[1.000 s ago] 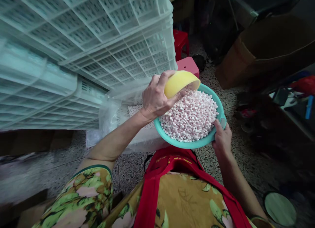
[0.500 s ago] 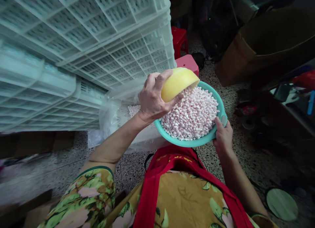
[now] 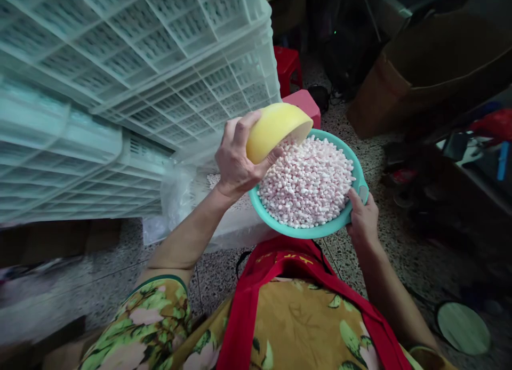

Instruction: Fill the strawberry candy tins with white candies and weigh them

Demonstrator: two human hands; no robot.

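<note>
My left hand (image 3: 240, 154) is closed around a yellow bowl (image 3: 274, 131), tipped with its mouth toward the right and down. Small pale pink-white pellets (image 3: 308, 183) show at the bowl's lip and lie heaped in a turquoise basin (image 3: 306, 232) beneath it. My right hand (image 3: 363, 215) grips the basin by its right edge, thumb on top near the handle and fingers underneath. Left of the basin, partly covered by my left forearm, a clear plastic bag (image 3: 180, 186) lies open with more pellets in it.
Stacked white plastic crates (image 3: 160, 55) rise at the left, close to my left hand. Behind the basin stand a pink stool (image 3: 304, 104) and a red stool (image 3: 286, 66). A cardboard box (image 3: 380, 98) is at the right, above the speckled floor (image 3: 224, 274).
My left hand and the yellow bowl have shifted left, and more of the bowl's inside shows. The pellet heap is more exposed. My right hand keeps its hold on the basin.
</note>
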